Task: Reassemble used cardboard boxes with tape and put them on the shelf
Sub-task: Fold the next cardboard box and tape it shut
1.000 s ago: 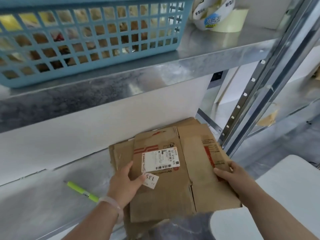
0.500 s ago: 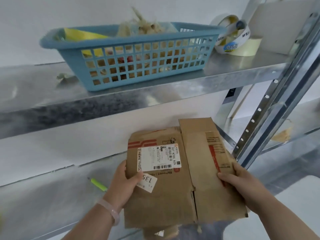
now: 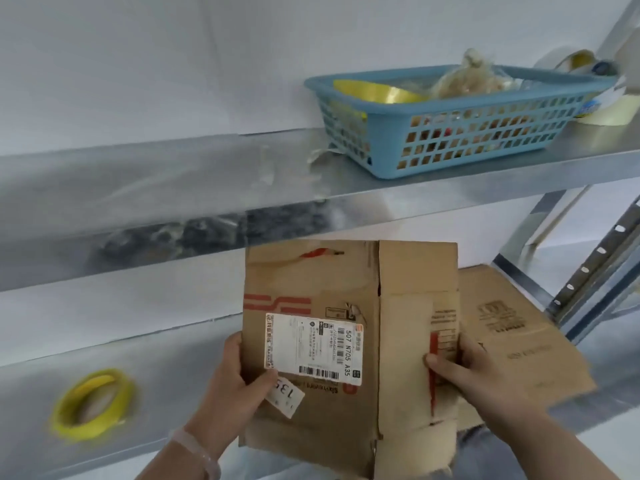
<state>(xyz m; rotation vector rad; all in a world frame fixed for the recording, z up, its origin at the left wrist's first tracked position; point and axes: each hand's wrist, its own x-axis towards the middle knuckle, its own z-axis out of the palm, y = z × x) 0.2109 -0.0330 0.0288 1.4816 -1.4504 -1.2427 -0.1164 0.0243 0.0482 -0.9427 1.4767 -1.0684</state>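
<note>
Gripping flattened cardboard box (image 3: pixel 311 341) with left hand (image 3: pixel 232 382) curled round its 9 o'clock edge, right hand (image 3: pixel 467 372) pinching the 3 o'clock edge.

This looks to me like a storeroom or parcel-packing corner rather than a home room. Bare galvanised steel shelving (image 3: pixel 450 199) runs along a plain white wall (image 3: pixel 173 64), and its upright (image 3: pixel 595 258) is punched with a row of slots. A yellow tape roll (image 3: pixel 91 405) lies on the lower shelf (image 3: pixel 173 368). Above, more tape rolls (image 3: pixel 604 107) sit beside a blue plastic basket (image 3: pixel 467 143) of blurred odds and ends. A flattened carton (image 3: pixel 311 282) bears a courier label (image 3: pixel 311 344), and another used carton (image 3: pixel 512 341) lies behind it.
</note>
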